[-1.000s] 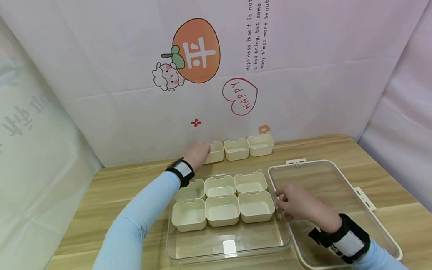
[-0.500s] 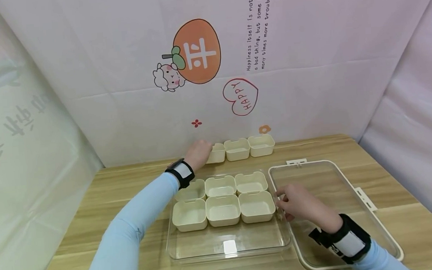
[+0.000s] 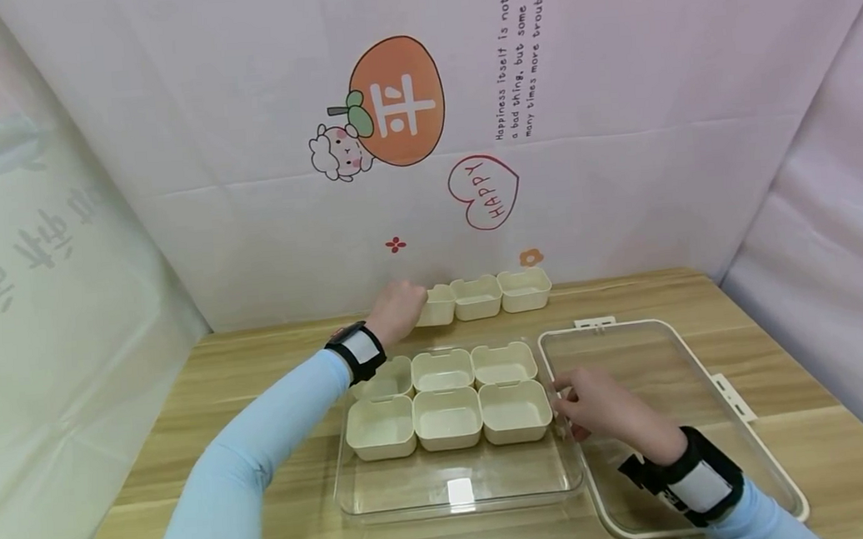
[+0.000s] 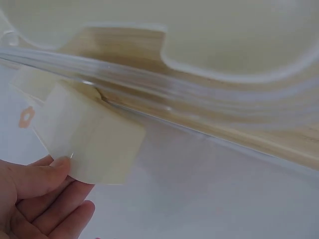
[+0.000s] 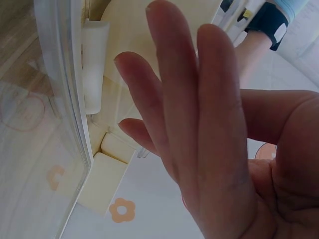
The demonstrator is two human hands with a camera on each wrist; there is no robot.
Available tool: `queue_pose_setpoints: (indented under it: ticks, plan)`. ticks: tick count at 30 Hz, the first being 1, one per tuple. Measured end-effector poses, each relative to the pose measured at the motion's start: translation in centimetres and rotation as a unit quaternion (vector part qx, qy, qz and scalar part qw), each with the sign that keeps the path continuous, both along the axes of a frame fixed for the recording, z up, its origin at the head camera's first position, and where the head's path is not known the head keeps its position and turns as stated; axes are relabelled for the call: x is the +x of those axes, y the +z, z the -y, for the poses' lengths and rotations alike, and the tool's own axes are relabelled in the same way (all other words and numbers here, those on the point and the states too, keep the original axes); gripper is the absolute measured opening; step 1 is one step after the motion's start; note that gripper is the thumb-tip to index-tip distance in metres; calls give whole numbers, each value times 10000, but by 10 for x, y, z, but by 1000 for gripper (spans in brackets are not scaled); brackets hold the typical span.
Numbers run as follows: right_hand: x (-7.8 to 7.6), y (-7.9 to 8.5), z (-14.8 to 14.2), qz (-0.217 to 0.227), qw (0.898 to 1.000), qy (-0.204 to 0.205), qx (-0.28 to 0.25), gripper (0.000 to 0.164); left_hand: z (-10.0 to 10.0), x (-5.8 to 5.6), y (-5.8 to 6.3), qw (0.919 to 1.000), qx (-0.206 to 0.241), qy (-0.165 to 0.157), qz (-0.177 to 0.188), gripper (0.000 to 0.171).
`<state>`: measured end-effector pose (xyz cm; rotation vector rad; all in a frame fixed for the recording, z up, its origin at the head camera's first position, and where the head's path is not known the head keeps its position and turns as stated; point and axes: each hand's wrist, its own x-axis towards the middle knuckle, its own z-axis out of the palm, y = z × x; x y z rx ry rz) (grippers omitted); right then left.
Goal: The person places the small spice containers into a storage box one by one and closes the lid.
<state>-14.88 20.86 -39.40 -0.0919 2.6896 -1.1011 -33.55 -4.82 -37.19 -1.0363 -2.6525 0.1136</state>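
My left hand [image 3: 399, 312] reaches to the back of the table and pinches the rim of a small cream bin [image 3: 437, 307], leftmost visible in a row of three. In the left wrist view, the thumb and fingers of the left hand [image 4: 45, 199] grip an edge of that bin [image 4: 94, 134]. A clear plastic tray [image 3: 387, 496] in the middle bears two rows of three cream bins [image 3: 448, 423]. Beside the tray's right wall is my right hand [image 3: 599, 408], over the lid's left edge. Its fingers [image 5: 179, 99] are extended and hold nothing in the right wrist view.
A clear lid with a white rim [image 3: 631, 324] and side latches [image 3: 732, 397] lies flat right of the tray. Two more cream bins [image 3: 476, 301] stand beside the held one, close to the printed cloth [image 3: 609, 224] behind the table [image 3: 208, 402].
The left arm shifts very slightly, its hand staying at the back-row bin. The right hand stays beside the tray. The head view drifts a little.
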Motion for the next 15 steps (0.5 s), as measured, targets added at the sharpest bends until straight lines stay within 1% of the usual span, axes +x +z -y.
queue_pose_setpoints:
  ticks: [3,6,9,15]
  plan:
    - [0,-1,-1,-72,9999,79,41,38,0,4,2,10000,4,0,8,19]
    - [-1,-1,-1,-64,9999,46,93,38,1,10,5,10000,-49,30,-40,19]
    - [-2,-1,-1,-11,10000,-12,38,37,0,15,8,9999,-74,87,-81,19]
    - [-1,-2,-2,-62,9999,101,-61,36,1,22,10,9999,76,130,-72,20]
